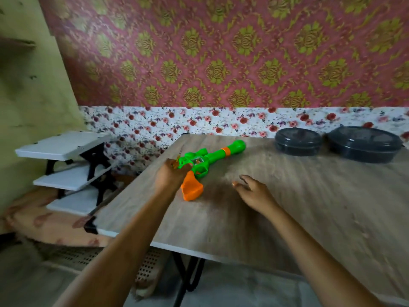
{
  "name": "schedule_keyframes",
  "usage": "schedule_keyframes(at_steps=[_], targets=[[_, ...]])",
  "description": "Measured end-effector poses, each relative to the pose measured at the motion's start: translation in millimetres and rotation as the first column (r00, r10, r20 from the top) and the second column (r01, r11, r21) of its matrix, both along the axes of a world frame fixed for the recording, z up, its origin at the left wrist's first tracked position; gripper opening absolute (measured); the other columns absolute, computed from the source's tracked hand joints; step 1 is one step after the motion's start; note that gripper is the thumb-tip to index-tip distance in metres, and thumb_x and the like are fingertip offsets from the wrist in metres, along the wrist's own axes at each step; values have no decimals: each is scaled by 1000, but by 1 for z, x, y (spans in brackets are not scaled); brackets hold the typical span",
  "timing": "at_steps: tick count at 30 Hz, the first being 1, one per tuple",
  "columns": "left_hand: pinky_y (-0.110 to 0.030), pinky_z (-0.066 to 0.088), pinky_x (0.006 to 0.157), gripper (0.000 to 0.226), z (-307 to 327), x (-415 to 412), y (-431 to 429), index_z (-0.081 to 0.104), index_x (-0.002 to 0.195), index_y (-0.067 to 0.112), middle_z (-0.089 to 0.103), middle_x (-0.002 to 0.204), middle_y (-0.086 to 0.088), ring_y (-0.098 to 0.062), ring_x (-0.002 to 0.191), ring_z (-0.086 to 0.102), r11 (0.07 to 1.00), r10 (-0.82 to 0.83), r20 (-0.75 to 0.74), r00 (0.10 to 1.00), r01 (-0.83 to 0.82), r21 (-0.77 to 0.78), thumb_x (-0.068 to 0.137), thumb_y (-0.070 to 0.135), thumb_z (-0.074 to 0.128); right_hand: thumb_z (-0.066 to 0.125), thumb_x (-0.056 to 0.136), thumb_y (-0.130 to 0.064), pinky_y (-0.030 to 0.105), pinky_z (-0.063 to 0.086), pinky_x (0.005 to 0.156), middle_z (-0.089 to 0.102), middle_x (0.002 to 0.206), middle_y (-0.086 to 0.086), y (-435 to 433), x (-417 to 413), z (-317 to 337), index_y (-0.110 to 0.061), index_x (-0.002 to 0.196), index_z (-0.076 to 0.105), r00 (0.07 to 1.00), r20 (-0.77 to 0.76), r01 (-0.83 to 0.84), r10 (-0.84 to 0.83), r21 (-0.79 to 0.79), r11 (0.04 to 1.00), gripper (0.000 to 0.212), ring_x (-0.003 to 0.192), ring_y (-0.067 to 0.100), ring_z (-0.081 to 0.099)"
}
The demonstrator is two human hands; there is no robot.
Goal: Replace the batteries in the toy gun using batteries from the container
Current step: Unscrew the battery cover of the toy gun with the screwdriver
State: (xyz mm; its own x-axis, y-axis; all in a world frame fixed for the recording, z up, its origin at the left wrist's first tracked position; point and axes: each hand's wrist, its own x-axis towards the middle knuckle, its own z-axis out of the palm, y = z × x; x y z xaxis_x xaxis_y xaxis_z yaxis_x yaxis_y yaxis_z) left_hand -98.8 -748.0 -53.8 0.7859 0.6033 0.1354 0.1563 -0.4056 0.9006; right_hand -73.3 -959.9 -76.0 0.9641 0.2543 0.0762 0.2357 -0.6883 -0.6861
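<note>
Left hand (170, 176) is curled around something small, thin and yellowish poking up above the fingers, too blurred to name; it hovers right at the rear of the toy gun (205, 160); right hand (252, 191) hangs loose, fingers spread, holding nothing, just beside the orange grip; the gun lies flat near the table's (287, 207) left edge, barrel aimed at the far edge; two dark lidded containers (297, 140) sit by the far right corner.
</note>
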Motion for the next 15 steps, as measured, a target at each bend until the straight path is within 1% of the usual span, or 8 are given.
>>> schedule_keyframes(at_steps=[2,3,4,5,7,9,12,15], targets=[[-34,37,67,40,-6,16,14,49,79,10,57,88,-17,-28,85,56,999,14,-139,990,-8,44,80,45,68,50,90,-41,31,32,108,45,143,11,16,12,-4,-13,138,41,999,-30,12,-10,61,998,56,132,24,41],[-33,39,68,45,-9,25,20,51,85,9,56,91,-16,-29,88,57,999,3,-184,983,7,54,79,51,67,50,91,-41,31,33,108,45,143,11,22,16,-7,-13,138,41,1000,-20,19,-18,68,997,56,132,24,41],[-34,43,70,55,-12,33,22,52,98,6,57,97,-16,-31,94,58,999,-16,-216,976,23,33,76,54,68,50,91,-41,31,33,107,45,143,10,26,20,-11,-13,138,40,1000,2,19,-19,54,998,56,132,23,42],[-36,47,72,68,-15,41,24,49,112,4,56,103,-14,-32,98,58,999,-39,-235,971,43,11,74,56,69,49,91,-40,30,33,107,45,143,9,29,22,-14,-13,139,40,999,37,12,-13,26,1000,55,132,22,42],[-35,49,69,80,-20,51,23,41,124,4,55,111,-14,-32,100,58,997,-70,-268,961,77,14,70,53,74,48,92,-39,28,32,107,43,145,7,31,25,-21,-13,140,38,996,86,-3,6,-26,1000,55,133,21,40],[-31,46,62,80,-25,60,22,42,124,5,56,109,-13,-29,94,58,992,-85,-289,954,108,65,67,48,78,48,92,-39,29,32,109,42,145,6,29,30,-26,-15,140,37,996,92,-11,13,-18,1000,55,134,21,39],[-27,39,49,72,-26,61,21,45,119,7,54,98,-10,-22,80,54,990,-85,-294,952,115,87,68,45,79,49,92,-39,30,32,109,44,144,6,28,36,-28,-16,140,39,995,97,-19,14,48,999,55,133,21,40],[-28,43,55,57,-25,55,14,48,107,11,58,94,-10,-21,74,55,989,-57,-272,961,91,113,70,44,77,50,91,-38,30,33,108,47,142,7,26,36,-26,-15,139,40,995,98,-10,1,95,995,54,131,21,43]])
